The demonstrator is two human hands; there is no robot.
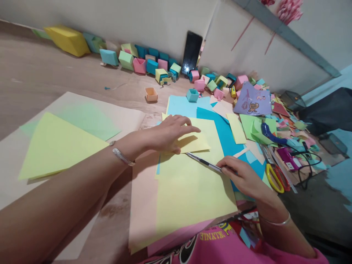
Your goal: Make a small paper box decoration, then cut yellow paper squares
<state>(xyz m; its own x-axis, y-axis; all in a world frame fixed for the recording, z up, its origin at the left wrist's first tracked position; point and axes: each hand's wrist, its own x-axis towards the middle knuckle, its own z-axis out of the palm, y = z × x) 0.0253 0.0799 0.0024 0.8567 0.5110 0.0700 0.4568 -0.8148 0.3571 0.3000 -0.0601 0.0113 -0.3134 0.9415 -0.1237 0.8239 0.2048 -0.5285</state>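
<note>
My left hand [172, 134] rests over a small yellow paper piece [196, 143], fingers stretched out and the thumb at its near edge. Beneath lies a large yellow sheet [192, 190] on top of pink and peach sheets. In my right hand [242, 174] is the end of a pen [205, 162] with a black grip. It slants low over the large sheet, its other end close to the small piece's edge beside my left thumb. Whether the pen touches the paper I cannot tell. A folded yellow sheet [63, 146] lies left of my left arm.
Small folded paper boxes [139, 65] line the wall, where a phone [191, 52] leans upright. Single orange [151, 94] and blue [192, 95] boxes stand nearer. On the right are yellow-handled scissors [274, 178], a blue-handled tool with a cord [272, 135], a purple pouch [253, 99] and paper scraps.
</note>
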